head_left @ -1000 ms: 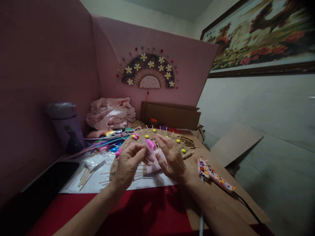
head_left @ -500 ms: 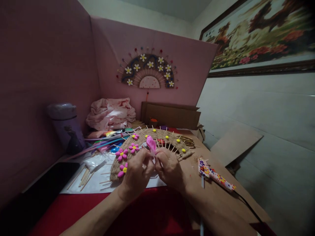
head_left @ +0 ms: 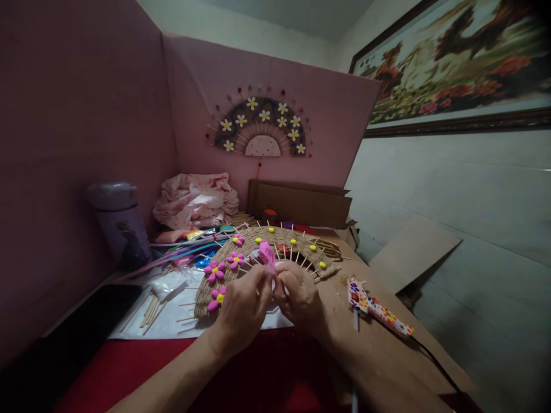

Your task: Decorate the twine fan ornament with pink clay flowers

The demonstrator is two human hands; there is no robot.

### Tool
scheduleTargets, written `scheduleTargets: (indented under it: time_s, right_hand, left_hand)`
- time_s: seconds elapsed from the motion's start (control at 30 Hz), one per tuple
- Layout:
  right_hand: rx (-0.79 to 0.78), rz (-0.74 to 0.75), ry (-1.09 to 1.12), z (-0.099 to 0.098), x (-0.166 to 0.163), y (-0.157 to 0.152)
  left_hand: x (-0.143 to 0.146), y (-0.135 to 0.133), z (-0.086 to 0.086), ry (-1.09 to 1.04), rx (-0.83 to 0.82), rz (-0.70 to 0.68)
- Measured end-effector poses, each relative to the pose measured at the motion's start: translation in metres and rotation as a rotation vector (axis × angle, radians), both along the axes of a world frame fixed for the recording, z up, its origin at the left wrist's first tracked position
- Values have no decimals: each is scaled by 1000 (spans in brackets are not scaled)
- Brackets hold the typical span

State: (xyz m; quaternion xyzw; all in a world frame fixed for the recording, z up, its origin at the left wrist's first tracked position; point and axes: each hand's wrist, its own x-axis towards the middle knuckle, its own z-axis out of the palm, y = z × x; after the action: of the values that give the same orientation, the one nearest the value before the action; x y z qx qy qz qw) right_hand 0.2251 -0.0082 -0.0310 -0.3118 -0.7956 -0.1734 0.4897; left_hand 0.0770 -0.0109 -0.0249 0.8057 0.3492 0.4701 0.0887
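My left hand (head_left: 245, 301) and my right hand (head_left: 299, 292) meet in front of me, fingers pinched on a small plastic packet with bright pink modelling clay (head_left: 267, 255) in it. The pink lump stands up above my fingertips; its lower end is hidden by them. Just behind my hands lies a fan-shaped piece of twine woven over thin sticks (head_left: 205, 301). Pink clay flowers with yellow centres (head_left: 214, 271) sit on its left side. Along its top and right are lone yellow dots (head_left: 313, 248).
A flower-patterned glue gun (head_left: 381, 315) with a cord lies at right on brown board. At left are a dark phone-like slab (head_left: 99, 310), loose sticks (head_left: 150, 312), a purple bottle (head_left: 120, 229) and crumpled pink cloth (head_left: 196, 201). A finished fan (head_left: 262, 129) hangs on the pink panel.
Both hands stay pinched on the packet, with the fingers shifting slightly. The pink lump leans a little differently. The whole view has moved very slightly.
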Motion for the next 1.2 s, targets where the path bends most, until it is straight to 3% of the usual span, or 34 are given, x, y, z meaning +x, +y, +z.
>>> scheduleTargets:
  time_s: [0.3,0.5,0.7,0.8,0.97,1.2]
  right_hand:
    - [-22,-29,9,-3,3,0]
    - [-100,77,97,-2,0,-1]
    - [-138,21,364,-6,-1,2]
    - [-58,66,249,-3,1,0]
    - [25,-16,-35,-2,3,1]
    - [-207,60,45,-5,-7,1]
  left_hand:
    - [-1,3,-3,131,174,18]
    - [-1,0,2,121,265,56]
    - [-1,4,-2,82,206,253]
    - [-1,6,-4,69,196,288]
    - [-2,5,-5,69,170,293]
    - [-1,4,-2,111,215,135]
